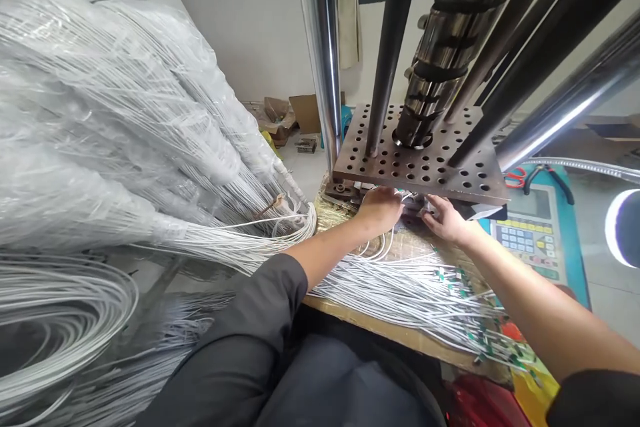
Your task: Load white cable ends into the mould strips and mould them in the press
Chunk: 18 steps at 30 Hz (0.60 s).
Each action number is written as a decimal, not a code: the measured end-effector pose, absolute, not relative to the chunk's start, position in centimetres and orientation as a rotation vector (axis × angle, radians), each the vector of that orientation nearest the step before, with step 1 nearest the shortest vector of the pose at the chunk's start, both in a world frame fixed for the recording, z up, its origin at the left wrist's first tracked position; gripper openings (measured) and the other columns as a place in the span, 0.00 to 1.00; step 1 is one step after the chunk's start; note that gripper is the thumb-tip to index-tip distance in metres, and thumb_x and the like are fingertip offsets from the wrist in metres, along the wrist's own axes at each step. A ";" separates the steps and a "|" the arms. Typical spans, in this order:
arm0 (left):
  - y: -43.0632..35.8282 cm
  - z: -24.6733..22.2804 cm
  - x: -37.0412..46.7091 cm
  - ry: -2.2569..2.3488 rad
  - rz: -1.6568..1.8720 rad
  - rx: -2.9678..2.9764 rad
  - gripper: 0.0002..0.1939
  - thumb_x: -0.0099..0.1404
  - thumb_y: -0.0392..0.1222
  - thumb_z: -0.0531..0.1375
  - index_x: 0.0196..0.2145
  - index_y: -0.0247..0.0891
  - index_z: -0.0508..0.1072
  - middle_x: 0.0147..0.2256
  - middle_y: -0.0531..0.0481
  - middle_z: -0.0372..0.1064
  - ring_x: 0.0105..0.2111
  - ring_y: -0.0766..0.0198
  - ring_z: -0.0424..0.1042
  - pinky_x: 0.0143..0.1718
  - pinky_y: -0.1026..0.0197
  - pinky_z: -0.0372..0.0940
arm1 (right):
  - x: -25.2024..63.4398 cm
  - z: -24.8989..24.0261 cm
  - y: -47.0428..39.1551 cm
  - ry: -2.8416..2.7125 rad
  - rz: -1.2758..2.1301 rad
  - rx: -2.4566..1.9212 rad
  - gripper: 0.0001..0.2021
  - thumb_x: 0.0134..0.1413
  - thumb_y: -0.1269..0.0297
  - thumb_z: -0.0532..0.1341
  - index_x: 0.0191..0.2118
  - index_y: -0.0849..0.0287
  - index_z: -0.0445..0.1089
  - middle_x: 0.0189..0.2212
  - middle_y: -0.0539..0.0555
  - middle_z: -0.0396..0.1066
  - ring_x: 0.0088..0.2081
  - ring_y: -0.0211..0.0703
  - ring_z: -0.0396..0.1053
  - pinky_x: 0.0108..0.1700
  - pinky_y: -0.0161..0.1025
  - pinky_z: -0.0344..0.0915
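Note:
Under the drilled steel plate point(350, 160) of a press, both hands are at a metal mould point(413, 203). My left hand point(383, 209) is closed at its left side, fingers curled around a white cable point(389, 245); the fingertips are partly hidden. Several such cables loop down from below this hand. My right hand point(445, 219) rests against the mould's right side, fingers apart, with nothing visible in its grasp. A thick layer of white cables point(380, 293) with green-and-silver connector ends point(463, 290) lies across the bench in front of me.
Plastic-wrapped cable bundles point(125, 93) fill the left, with a coil point(65, 340) below them. Steel columns point(323, 47) and dark rods point(395, 33) rise around the press. To the right are a control panel point(530, 233), pliers point(550, 177) and a bright round lamp point(613, 227).

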<state>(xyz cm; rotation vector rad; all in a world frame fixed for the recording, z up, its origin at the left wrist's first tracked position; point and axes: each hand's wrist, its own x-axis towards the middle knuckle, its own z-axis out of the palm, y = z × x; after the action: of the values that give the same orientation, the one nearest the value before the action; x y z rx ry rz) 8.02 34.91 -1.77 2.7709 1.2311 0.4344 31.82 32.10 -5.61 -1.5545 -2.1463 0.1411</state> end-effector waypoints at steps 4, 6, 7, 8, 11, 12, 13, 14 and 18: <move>35.2 -2.0 10.5 1.270 0.170 2.788 0.12 0.71 0.33 0.55 0.45 0.30 0.77 0.43 0.37 0.75 0.46 0.50 0.74 0.50 0.50 0.68 | 30.3 -5.3 32.6 -2.224 0.203 -1.481 0.30 0.55 0.61 0.56 0.64 0.63 0.67 0.53 0.66 0.75 0.55 0.62 0.73 0.60 0.57 0.68; 35.6 -1.8 11.0 1.263 0.097 2.799 0.13 0.69 0.30 0.55 0.46 0.30 0.77 0.45 0.37 0.75 0.48 0.50 0.74 0.51 0.51 0.68 | 29.1 -4.8 33.0 -2.257 0.200 -1.477 0.31 0.54 0.62 0.56 0.63 0.65 0.68 0.54 0.67 0.74 0.55 0.61 0.73 0.60 0.54 0.69; 35.7 -1.5 11.3 1.263 0.067 2.796 0.14 0.68 0.30 0.55 0.47 0.29 0.77 0.46 0.36 0.75 0.49 0.50 0.74 0.52 0.51 0.68 | 28.6 -4.4 33.2 -2.253 0.187 -1.523 0.31 0.53 0.63 0.57 0.63 0.65 0.68 0.53 0.67 0.74 0.55 0.61 0.73 0.59 0.54 0.70; 35.7 -1.0 11.5 1.273 0.031 2.778 0.14 0.68 0.30 0.55 0.48 0.30 0.77 0.47 0.36 0.75 0.50 0.49 0.73 0.53 0.50 0.68 | 28.2 -4.0 33.3 -2.240 0.174 -1.591 0.32 0.52 0.63 0.57 0.63 0.65 0.68 0.52 0.68 0.74 0.54 0.62 0.73 0.59 0.54 0.70; 34.2 1.6 10.7 1.319 0.062 2.676 0.17 0.70 0.34 0.56 0.54 0.32 0.76 0.55 0.34 0.72 0.56 0.46 0.71 0.58 0.46 0.67 | 28.5 -1.5 31.7 -2.192 0.172 -1.727 0.36 0.49 0.62 0.61 0.66 0.64 0.66 0.54 0.68 0.73 0.56 0.65 0.72 0.59 0.57 0.69; 32.9 2.7 9.6 1.296 0.145 2.612 0.19 0.70 0.37 0.57 0.57 0.34 0.74 0.58 0.34 0.70 0.58 0.46 0.70 0.59 0.45 0.66 | 29.2 -0.5 30.0 -2.170 0.195 -1.728 0.37 0.49 0.60 0.62 0.67 0.62 0.64 0.55 0.68 0.73 0.57 0.66 0.71 0.59 0.58 0.69; 31.2 3.7 7.9 1.228 0.261 2.534 0.23 0.71 0.41 0.57 0.62 0.36 0.70 0.62 0.34 0.66 0.60 0.45 0.68 0.61 0.44 0.65 | 30.1 0.4 27.5 -2.138 0.233 -1.712 0.38 0.50 0.57 0.63 0.68 0.59 0.63 0.57 0.67 0.72 0.59 0.67 0.70 0.60 0.59 0.68; 29.0 4.4 5.5 1.103 0.338 2.405 0.26 0.71 0.45 0.58 0.65 0.39 0.67 0.63 0.35 0.65 0.61 0.47 0.68 0.61 0.46 0.65 | 31.2 1.1 24.3 -2.089 0.291 -1.708 0.38 0.50 0.52 0.63 0.68 0.56 0.63 0.57 0.65 0.73 0.59 0.68 0.70 0.60 0.61 0.68; 18.6 2.0 -7.4 0.412 -0.229 1.588 0.25 0.58 0.53 0.70 0.54 0.52 0.77 0.52 0.50 0.77 0.50 0.54 0.78 0.52 0.56 0.73 | 34.5 -0.4 6.3 -1.474 0.623 -1.903 0.15 0.46 0.39 0.65 0.41 0.30 0.79 0.48 0.62 0.78 0.55 0.65 0.74 0.57 0.57 0.71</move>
<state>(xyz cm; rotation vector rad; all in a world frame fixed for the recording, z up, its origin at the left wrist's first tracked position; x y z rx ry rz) -7.39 18.60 1.99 1.5879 0.4123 -0.2290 34.53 6.28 -0.43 -1.9032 -1.4737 0.6231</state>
